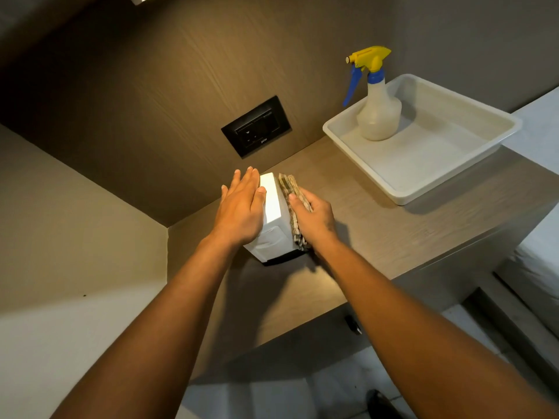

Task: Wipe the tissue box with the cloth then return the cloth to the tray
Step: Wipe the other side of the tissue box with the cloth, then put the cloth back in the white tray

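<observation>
Left hand (pixel 242 207) flat, fingers spread, against white tissue box (pixel 271 204) on wooden surface (pixel 378 225). Right hand (pixel 314 217) pressing patterned cloth (pixel 292 204) to box's opposite side. Tray (pixel 420 189) nearby, holding 1 spray bottle (pixel 378 113).

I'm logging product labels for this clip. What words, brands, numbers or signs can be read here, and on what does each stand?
None can be read.
Wall socket plate: a small pale mark near its lower edge, too small and blurred to read.
Tissue box: faint raised shapes on the near end, no legible text.
Spray bottle: no label shows.
Tray: no marking shows.
</observation>
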